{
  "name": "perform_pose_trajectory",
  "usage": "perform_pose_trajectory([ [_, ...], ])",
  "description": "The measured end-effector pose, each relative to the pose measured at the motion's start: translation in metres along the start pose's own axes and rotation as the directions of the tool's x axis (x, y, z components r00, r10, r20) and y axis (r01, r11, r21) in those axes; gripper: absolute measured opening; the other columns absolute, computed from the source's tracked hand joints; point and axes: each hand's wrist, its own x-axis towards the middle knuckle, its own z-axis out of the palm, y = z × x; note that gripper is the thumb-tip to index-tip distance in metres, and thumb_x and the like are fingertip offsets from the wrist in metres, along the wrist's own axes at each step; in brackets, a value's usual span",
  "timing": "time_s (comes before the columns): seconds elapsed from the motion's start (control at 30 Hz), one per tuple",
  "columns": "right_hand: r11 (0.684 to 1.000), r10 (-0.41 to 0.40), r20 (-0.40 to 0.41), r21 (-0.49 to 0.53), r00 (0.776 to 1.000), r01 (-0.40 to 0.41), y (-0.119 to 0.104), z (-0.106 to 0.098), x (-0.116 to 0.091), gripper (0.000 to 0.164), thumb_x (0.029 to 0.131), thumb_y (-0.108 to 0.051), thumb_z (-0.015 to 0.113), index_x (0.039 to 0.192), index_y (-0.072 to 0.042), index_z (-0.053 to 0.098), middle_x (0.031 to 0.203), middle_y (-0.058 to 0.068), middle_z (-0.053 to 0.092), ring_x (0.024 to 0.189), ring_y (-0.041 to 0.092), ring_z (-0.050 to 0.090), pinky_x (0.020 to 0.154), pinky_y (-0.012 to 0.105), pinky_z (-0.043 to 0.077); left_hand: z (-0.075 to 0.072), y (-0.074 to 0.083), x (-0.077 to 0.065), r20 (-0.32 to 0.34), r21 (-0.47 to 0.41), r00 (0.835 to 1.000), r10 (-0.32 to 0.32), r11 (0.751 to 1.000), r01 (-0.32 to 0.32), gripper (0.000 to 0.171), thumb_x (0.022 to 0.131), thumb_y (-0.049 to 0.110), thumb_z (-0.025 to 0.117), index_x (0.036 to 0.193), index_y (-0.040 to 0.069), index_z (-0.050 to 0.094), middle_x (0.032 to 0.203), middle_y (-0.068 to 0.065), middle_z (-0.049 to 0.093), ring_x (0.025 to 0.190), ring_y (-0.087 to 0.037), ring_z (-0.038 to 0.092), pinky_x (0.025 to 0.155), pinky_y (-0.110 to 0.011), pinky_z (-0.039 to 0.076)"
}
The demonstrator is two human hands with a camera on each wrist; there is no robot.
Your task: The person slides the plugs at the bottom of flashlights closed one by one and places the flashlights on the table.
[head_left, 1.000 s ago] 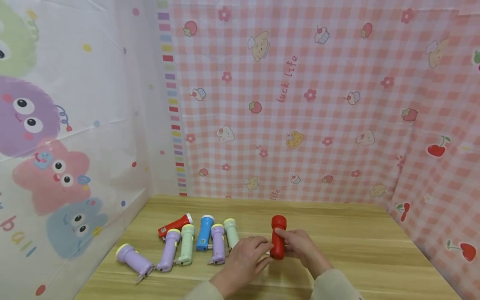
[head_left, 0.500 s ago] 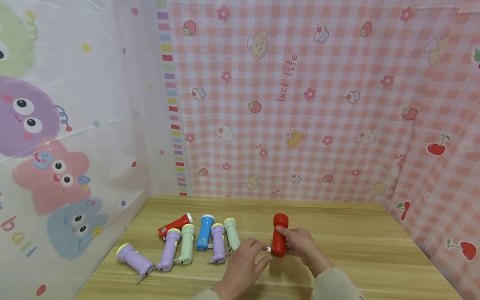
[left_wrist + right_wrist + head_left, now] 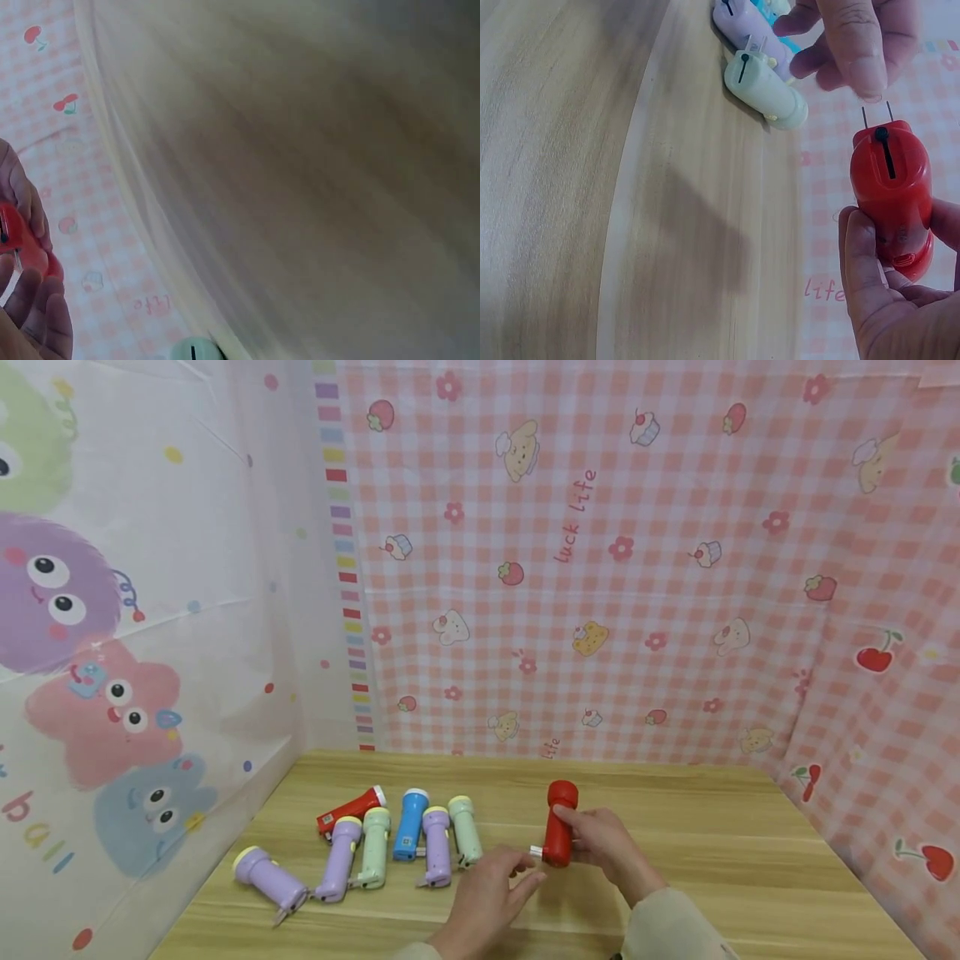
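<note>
- Here's the red flashlight (image 3: pixel 557 832), up in the person's right hand (image 3: pixel 604 845), apparently clear of the table (image 3: pixel 712 852), its wider head pointing away from the person.
- Look at the metal prongs (image 3: pixel 536 852): out they stick from the tail end, sideways, straight toward the left hand (image 3: pixel 489 891).
- So the step in hand looks like work on that fold-out plug, and I'd judge the unfolding as good as done.
- The next move, as I read it, calls for a steady right hand and a left hand well out of the prongs' way.
- Right-hand grip: thumb laid over the barrel, fingers round the far side, a firm pinch by the look of it.
- Left hand: fingers loosely bent and slightly spread, pinching nothing; the right wrist view shows the fingertips just beside the prongs, apart from them.
- Both wrists come in low from the near side, left beside the pale green flashlight (image 3: pixel 464 829).
</note>
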Motion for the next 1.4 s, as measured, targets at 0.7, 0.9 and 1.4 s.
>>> perform_pose_trajectory([
  [0.7, 1.000, 0.025, 0.039, -0.012, 0.999, -0.025, -0.001, -0.007, 0.000, 0.048, 0.097, -0.029, 0.063, 0.113, 0.016, 0.057, 0.094, 0.016, 0.068, 0.080, 0.026, 0.069, 0.077, 0.042, 0.058, -0.014, -0.019, 0.029, 0.254, -0.311, 0.967, 0.032, 0.949, 0.050, 0.052, 0.090, 0.035, 0.074, 0.135, 0.014, 0.059, 0.134, 0.002, 0.059, 0.120, -0.023, 0.057, 0.094, -0.037, 0.050],
  [0.9, 0.999, 0.027, 0.049, -0.019, 0.998, -0.026, -0.002, -0.006, -0.002, 0.047, 0.097, -0.028, 0.064, 0.114, 0.016, 0.058, 0.093, 0.016, 0.069, 0.082, 0.027, 0.069, 0.077, 0.043, 0.058, -0.012, -0.019, 0.030, 0.266, -0.336, 0.963, 0.045, 0.941, 0.049, 0.050, 0.091, 0.038, 0.072, 0.134, 0.016, 0.060, 0.133, 0.002, 0.060, 0.117, -0.024, 0.059, 0.091, -0.036, 0.051],
  [1.4, 1.000, 0.024, 0.079, -0.008, 0.997, -0.023, -0.003, -0.003, -0.004, 0.043, 0.099, -0.027, 0.062, 0.110, 0.014, 0.063, 0.088, 0.015, 0.070, 0.076, 0.026, 0.070, 0.077, 0.045, 0.058, -0.010, -0.019, 0.030, 0.270, -0.334, 0.962, 0.046, 0.941, 0.049, 0.048, 0.093, 0.039, 0.070, 0.135, 0.020, 0.060, 0.132, 0.008, 0.061, 0.112, -0.018, 0.062, 0.091, -0.035, 0.050],
])
